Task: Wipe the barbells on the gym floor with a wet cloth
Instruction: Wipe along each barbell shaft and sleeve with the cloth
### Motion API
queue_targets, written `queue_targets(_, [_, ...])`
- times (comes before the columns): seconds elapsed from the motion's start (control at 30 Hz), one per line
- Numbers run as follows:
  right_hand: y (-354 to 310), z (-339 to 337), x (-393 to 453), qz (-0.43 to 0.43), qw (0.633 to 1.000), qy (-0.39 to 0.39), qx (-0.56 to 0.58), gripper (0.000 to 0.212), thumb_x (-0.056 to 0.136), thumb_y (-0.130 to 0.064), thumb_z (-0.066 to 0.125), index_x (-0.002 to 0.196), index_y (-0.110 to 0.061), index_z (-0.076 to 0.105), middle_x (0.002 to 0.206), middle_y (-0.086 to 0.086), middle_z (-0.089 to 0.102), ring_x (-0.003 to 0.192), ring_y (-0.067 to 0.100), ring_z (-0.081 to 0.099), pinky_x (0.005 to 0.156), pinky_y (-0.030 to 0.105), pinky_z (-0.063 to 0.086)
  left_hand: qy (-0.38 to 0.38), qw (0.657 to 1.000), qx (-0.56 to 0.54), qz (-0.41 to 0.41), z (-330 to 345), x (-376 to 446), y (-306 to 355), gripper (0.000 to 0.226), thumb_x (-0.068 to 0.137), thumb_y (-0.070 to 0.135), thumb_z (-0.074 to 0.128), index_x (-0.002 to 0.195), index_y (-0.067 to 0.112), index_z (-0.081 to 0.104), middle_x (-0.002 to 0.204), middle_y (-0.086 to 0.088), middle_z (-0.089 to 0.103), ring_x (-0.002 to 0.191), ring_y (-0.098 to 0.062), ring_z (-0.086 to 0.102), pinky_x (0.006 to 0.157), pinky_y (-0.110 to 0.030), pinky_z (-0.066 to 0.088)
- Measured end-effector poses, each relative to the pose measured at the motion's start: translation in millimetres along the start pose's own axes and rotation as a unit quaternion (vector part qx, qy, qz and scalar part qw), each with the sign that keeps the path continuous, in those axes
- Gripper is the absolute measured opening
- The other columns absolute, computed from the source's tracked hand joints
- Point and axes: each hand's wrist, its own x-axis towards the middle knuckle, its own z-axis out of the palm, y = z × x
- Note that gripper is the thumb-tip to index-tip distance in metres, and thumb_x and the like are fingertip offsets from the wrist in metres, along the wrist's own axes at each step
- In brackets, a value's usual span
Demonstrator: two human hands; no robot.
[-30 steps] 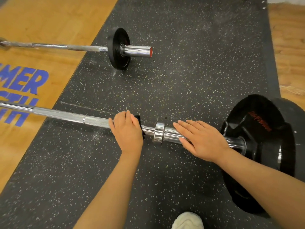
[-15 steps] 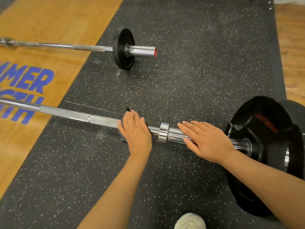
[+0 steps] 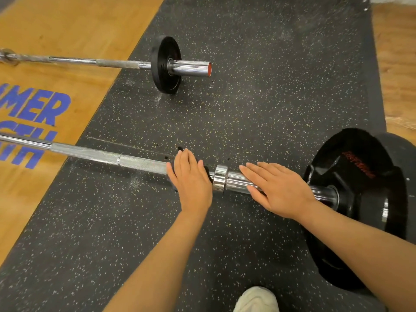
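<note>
While lying across speckled black mat (image 3: 258, 104), near barbell (image 3: 139, 164) gets dark cloth (image 3: 206, 171) pressed onto shaft just left of chrome collar (image 3: 220, 179). Left hand (image 3: 191, 181) curled over cloth and bar, gripping. Right hand (image 3: 279, 190) flat, fingers spread, resting on sleeve beside big black plate (image 3: 360, 199). Second barbell (image 3: 186, 67) farther off, small plate (image 3: 165, 64) on. Pale shoe (image 3: 256, 299) at bottom edge.
</note>
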Motion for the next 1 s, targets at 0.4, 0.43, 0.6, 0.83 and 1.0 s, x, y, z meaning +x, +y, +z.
queue_targets(0.4, [1.0, 4.8, -1.5, -0.022, 0.999, 0.015, -0.042, 0.054, 0.104, -0.04, 0.029, 0.143, -0.012, 0.053, 0.135, 0.008, 0.062, 0.116, 0.03, 0.064, 0.099, 0.045, 0.052, 0.034, 0.998, 0.005, -0.056, 0.2, 7.6, -12.7, 0.052, 0.1, 0.025, 0.024, 0.123, -0.008, 0.058, 0.131, -0.02, 0.053, 0.136, -0.036, 0.036, 0.117, -0.048, 0.007])
queue_targets(0.43, [0.9, 5.0, -1.6, -0.023, 0.999, 0.017, -0.043, 0.054, 0.104, -0.04, 0.028, 0.142, -0.011, 0.053, 0.135, 0.008, 0.063, 0.116, 0.03, 0.064, 0.098, 0.045, 0.052, 0.025, 0.999, 0.004, -0.025, 1.5, -0.6, -5.1, 0.052, 0.101, 0.026, 0.024, 0.125, -0.007, 0.057, 0.132, -0.019, 0.053, 0.136, -0.035, 0.036, 0.118, -0.047, 0.006])
queue_targets(0.6, [1.0, 5.1, -0.6, -0.025, 0.999, 0.013, -0.041, 0.061, 0.108, -0.041, 0.013, 0.142, -0.011, 0.054, 0.134, 0.008, 0.063, 0.115, 0.03, 0.065, 0.097, 0.044, 0.053, -0.004, 0.999, 0.03, 0.044, -10.9, 23.4, -35.0, 0.048, 0.099, 0.023, 0.026, 0.115, -0.004, 0.062, 0.114, -0.018, 0.059, 0.112, -0.035, 0.051, 0.11, -0.051, 0.024])
queue_targets(0.83, [0.3, 4.1, 0.5, -0.027, 0.999, 0.011, -0.035, 0.062, 0.108, -0.041, 0.012, 0.141, -0.01, 0.054, 0.133, 0.009, 0.064, 0.114, 0.031, 0.065, 0.096, 0.044, 0.053, 0.022, 0.995, 0.019, -0.098, -7.5, 24.9, -30.9, 0.056, 0.1, 0.028, 0.02, 0.125, -0.007, 0.056, 0.135, -0.021, 0.051, 0.139, -0.037, 0.033, 0.118, -0.052, 0.008])
queue_targets(1.0, [-0.1, 4.2, -1.2, -0.024, 0.999, 0.01, -0.038, 0.059, 0.107, -0.041, 0.017, 0.142, -0.011, 0.053, 0.134, 0.009, 0.064, 0.115, 0.031, 0.065, 0.097, 0.044, 0.052, -0.02, 1.0, 0.013, 0.021, -5.4, 1.3, -10.8, 0.058, 0.103, 0.029, 0.018, 0.138, -0.006, 0.046, 0.141, -0.018, 0.047, 0.137, -0.034, 0.036, 0.118, -0.048, 0.009])
